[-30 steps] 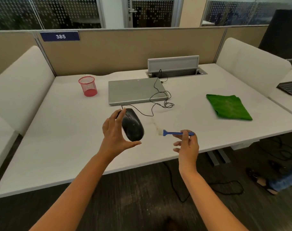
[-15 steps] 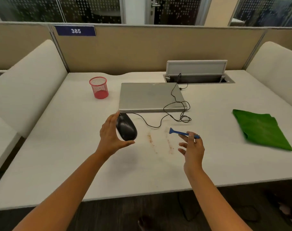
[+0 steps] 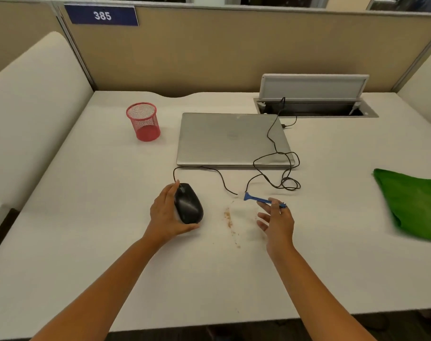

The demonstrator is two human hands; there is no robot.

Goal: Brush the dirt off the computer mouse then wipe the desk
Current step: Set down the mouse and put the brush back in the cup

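L hand (image 3: 164,219) grips mouse (image 3: 188,203) on surface (image 3: 91,242), fingers curled round it. R hand (image 3: 277,223) pinches brush (image 3: 261,199), other fingers spread. Risk: brush snags cable (image 3: 273,143), or crumbs (image 3: 228,221) smear when green cloth (image 3: 411,203) wipes.

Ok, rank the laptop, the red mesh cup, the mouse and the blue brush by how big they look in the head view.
1. laptop, clearly largest.
2. red mesh cup and mouse: they look alike, and the mouse is nearer the camera and partly hidden by the left hand, so unranked.
3. blue brush, thinnest.
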